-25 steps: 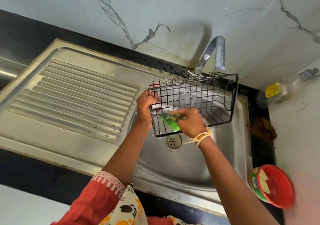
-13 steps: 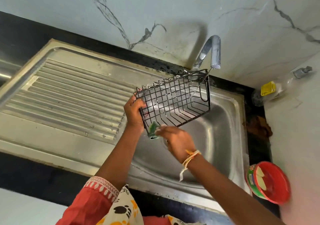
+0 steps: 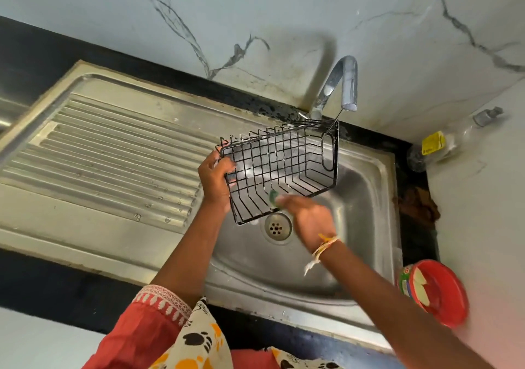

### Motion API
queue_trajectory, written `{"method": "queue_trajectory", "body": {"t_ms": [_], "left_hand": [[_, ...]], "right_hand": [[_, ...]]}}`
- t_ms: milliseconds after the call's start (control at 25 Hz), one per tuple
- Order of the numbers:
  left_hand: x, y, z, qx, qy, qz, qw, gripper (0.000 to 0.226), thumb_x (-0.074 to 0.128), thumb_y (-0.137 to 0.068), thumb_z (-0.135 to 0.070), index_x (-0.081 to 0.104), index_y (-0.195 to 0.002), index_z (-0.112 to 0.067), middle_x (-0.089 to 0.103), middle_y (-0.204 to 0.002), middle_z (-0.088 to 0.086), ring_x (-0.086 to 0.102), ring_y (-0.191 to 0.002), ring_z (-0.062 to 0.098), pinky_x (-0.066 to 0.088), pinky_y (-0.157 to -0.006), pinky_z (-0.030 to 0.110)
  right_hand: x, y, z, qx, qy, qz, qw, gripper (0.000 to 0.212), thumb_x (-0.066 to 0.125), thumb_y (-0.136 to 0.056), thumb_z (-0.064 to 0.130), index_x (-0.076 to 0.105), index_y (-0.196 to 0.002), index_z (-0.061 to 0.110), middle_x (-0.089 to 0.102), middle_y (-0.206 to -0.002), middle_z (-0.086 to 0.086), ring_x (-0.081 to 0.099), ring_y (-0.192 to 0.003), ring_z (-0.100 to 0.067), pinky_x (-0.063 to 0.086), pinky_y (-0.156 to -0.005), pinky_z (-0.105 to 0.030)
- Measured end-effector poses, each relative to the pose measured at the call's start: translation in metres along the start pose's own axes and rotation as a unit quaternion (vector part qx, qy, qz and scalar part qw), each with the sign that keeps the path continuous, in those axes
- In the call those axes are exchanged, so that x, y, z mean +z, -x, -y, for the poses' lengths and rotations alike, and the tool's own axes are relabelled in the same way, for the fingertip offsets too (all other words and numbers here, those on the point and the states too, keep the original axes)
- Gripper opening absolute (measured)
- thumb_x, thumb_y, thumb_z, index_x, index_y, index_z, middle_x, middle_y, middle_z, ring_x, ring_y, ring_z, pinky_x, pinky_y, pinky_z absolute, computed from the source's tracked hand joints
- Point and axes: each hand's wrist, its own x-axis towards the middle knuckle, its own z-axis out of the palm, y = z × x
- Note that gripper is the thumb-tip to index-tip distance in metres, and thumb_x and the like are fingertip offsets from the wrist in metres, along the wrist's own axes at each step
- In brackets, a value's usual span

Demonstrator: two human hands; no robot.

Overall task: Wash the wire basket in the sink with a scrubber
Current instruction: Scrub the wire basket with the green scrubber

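Observation:
A black wire basket [image 3: 284, 167] hangs tilted above the steel sink [image 3: 366, 187], under the tap. My left hand [image 3: 214, 179] grips its left end. My right hand [image 3: 308, 219] holds a green scrubber [image 3: 274, 197] against the basket's lower front wires; most of the scrubber is hidden by my fingers and motion blur. The drain [image 3: 277, 226] lies just below the basket.
A curved steel tap [image 3: 342, 84] rises behind the basket. A ribbed draining board [image 3: 108, 152] runs left of the bowl. A red-lidded tub [image 3: 437, 292] sits at the right, a clear bottle with a yellow label [image 3: 443, 144] lies in the back corner, and a brown rag [image 3: 417, 201] lies beside the sink.
The basket was turned and shifted left under the tap. My right hand slid the scrubber from the basket's front face to its lower corner, then right along the bottom wires.

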Motion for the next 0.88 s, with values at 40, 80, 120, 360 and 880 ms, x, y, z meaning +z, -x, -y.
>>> {"method": "queue_trajectory", "body": {"t_ms": [40,80,120,360,880], "left_hand": [[-0.002,0.0,-0.002,0.004,0.002,0.002,1.0,0.034,0.061,-0.052,-0.021,0.046,-0.065,0.006,0.042,-0.072,0.012,0.04,-0.073,0.029,0.036,-0.07,0.042],[0.0,0.001,-0.006,0.02,-0.006,0.003,1.0,0.033,0.06,-0.052,-0.023,0.046,-0.063,0.005,0.042,-0.071,0.012,0.04,-0.073,0.027,0.038,-0.07,0.037],[0.002,0.002,-0.011,0.039,-0.012,0.009,0.999,0.029,0.059,-0.052,-0.023,0.048,-0.062,0.001,0.043,-0.069,0.01,0.04,-0.072,0.025,0.038,-0.067,0.034],[0.008,0.009,-0.011,0.066,-0.016,0.005,0.998,0.025,0.059,-0.054,-0.025,0.057,-0.065,-0.002,0.043,-0.07,0.009,0.038,-0.067,0.023,0.036,-0.059,0.027],[0.012,0.015,-0.009,0.047,-0.052,0.045,0.997,0.015,0.057,-0.06,-0.01,0.05,-0.051,-0.02,0.043,-0.054,-0.007,0.039,-0.057,0.012,0.036,-0.057,0.025]], "right_hand": [[-0.003,-0.002,-0.028,0.043,0.035,-0.002,0.998,0.045,0.05,-0.071,-0.001,0.073,-0.104,0.02,0.072,-0.107,-0.003,0.071,-0.087,-0.022,0.057,-0.061,-0.032],[-0.008,-0.002,-0.049,0.096,0.049,0.004,0.994,0.048,0.053,-0.068,-0.008,0.073,-0.103,0.018,0.072,-0.107,-0.007,0.071,-0.087,-0.027,0.058,-0.061,-0.037],[-0.009,-0.003,-0.061,0.139,0.053,0.012,0.989,0.052,0.057,-0.064,-0.014,0.073,-0.104,0.016,0.071,-0.108,-0.01,0.071,-0.087,-0.031,0.058,-0.061,-0.041],[0.02,0.008,0.066,0.039,-0.091,-0.01,0.995,0.048,0.065,-0.066,-0.005,0.071,-0.107,0.019,0.073,-0.1,0.0,0.07,-0.076,-0.02,0.052,-0.057,-0.023],[0.014,-0.043,0.054,0.15,-0.017,0.177,0.973,0.034,0.055,-0.088,0.003,0.067,-0.114,0.02,0.071,-0.106,-0.006,0.067,-0.094,-0.025,0.054,-0.082,-0.033]]}}
